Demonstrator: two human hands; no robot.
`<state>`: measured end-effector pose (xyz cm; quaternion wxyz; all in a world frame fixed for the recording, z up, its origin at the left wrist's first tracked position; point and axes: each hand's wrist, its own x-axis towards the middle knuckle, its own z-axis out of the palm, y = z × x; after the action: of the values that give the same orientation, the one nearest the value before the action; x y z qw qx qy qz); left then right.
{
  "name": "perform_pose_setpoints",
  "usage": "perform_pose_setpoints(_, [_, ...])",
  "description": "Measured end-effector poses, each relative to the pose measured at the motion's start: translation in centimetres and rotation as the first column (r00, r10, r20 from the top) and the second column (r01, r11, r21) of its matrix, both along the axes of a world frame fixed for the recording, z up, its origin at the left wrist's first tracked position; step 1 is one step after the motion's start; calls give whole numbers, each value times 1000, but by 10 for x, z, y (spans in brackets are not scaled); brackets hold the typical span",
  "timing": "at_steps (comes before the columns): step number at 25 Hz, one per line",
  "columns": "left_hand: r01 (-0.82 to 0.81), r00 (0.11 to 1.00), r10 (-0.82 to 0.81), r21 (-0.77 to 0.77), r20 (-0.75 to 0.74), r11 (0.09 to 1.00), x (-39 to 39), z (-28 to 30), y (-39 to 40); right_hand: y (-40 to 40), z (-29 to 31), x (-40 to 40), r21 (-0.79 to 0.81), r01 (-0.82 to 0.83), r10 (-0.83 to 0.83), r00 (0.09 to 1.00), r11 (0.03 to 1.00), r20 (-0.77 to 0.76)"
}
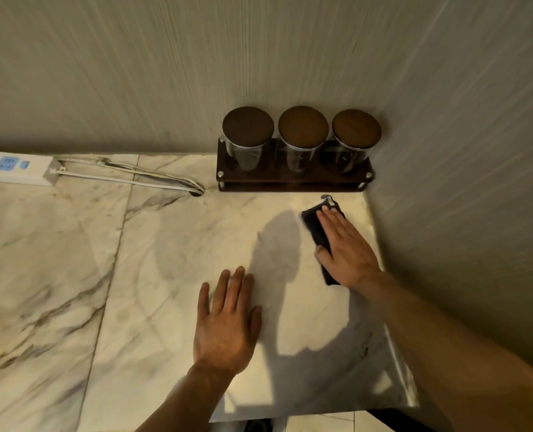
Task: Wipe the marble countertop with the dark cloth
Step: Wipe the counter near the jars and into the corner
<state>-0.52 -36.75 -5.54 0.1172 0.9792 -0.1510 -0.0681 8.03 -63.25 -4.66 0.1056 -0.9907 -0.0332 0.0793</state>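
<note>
The marble countertop [165, 260] is pale with grey veins and fills the lower part of the view. A dark cloth [313, 227] lies flat on it near the right wall, just in front of the jar rack. My right hand [346, 247] presses down on the cloth with fingers extended, covering most of it. My left hand [227, 319] rests flat on the bare marble to the left, fingers spread, holding nothing.
A dark wooden rack [293, 179] with three lidded glass jars stands in the back right corner. A white power strip [12, 166] and its cable [134, 177] lie at the back left. Walls close in behind and on the right.
</note>
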Motion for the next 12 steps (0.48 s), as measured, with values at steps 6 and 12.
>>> perform_pose_setpoints(6, [-8,1000,9,40,-11,999,1,-1,0,8,-4,24,76,341,-344,938,937,39])
perform_pose_setpoints(12, [-11,1000,12,55,-14,998,2,-2,0,21,-9,20,155,590,-605,792,793,79])
